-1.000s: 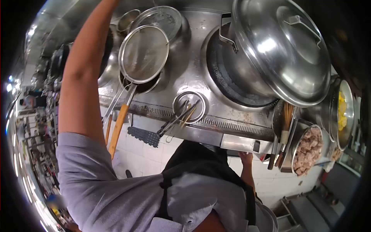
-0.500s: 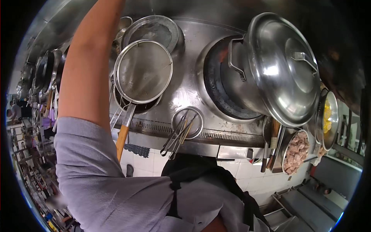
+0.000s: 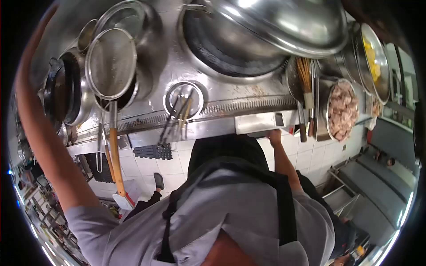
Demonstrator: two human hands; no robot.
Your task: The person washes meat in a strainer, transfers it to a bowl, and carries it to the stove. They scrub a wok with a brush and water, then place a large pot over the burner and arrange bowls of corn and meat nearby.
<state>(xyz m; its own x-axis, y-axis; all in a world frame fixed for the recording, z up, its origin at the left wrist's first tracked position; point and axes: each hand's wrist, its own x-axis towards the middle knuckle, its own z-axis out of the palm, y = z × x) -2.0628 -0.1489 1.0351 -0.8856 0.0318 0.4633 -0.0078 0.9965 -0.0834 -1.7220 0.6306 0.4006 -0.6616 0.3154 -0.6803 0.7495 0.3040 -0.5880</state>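
Observation:
My left arm reaches up along the left side, and its hand (image 3: 50, 13) is tiny and smeared at the top left, so its fingers cannot be read. Low at the counter's front edge (image 3: 213, 127), my right hand (image 3: 274, 134) is closed beside a metal panel with a dark recess (image 3: 278, 119); what it holds is hidden. Nearer the middle, several tongs (image 3: 181, 111) stand in a round metal container (image 3: 199, 95). A wooden-handled mesh strainer (image 3: 111, 64) rests over a pot at the left.
A large lidded pot (image 3: 284, 26) sits on the stove at the top. To its right are a bamboo brush (image 3: 304, 75), a tray of raw meat pieces (image 3: 342, 108) and a bowl with yellow food (image 3: 372, 57). Another person's shoe (image 3: 158, 181) shows on the tiled floor.
The view has shifted, and the pots and strainer now appear higher and farther left. My left arm has swung toward the left edge. My right forearm and hand have come into view.

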